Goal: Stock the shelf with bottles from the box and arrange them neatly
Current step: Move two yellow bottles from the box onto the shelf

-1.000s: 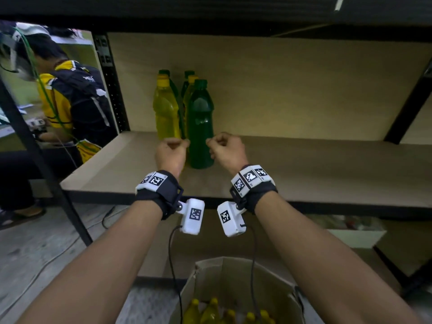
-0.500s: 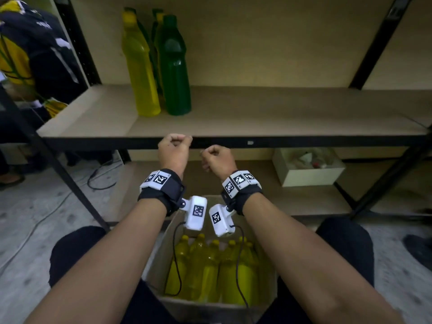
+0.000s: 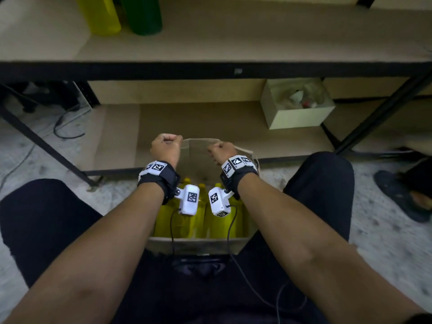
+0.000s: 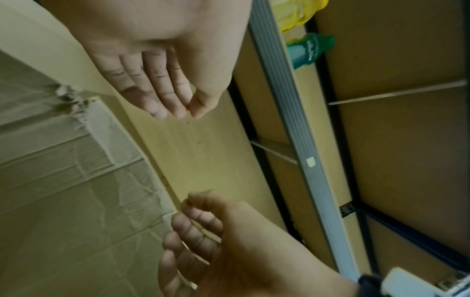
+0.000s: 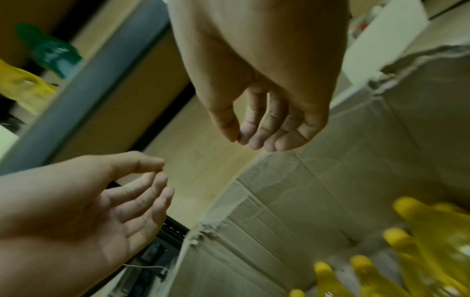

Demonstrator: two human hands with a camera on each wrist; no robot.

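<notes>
An open cardboard box stands on the floor between my knees, holding several yellow bottles. My left hand and right hand hover side by side above the box's far flap, holding nothing. In the wrist views the left hand and the right hand have loosely curled fingers, apart from any bottle. The yellow bottle caps lie below the right hand. On the shelf above stand a yellow bottle and a green bottle, far left.
A small white box of odds and ends sits on the lower shelf board at right. Black shelf legs slant down on both sides. Cables lie on the floor at left; a shoe is at right.
My view has tipped down from the shelf to the box. Both hands came down from the shelf front to just above the box's far flap, still holding nothing.
</notes>
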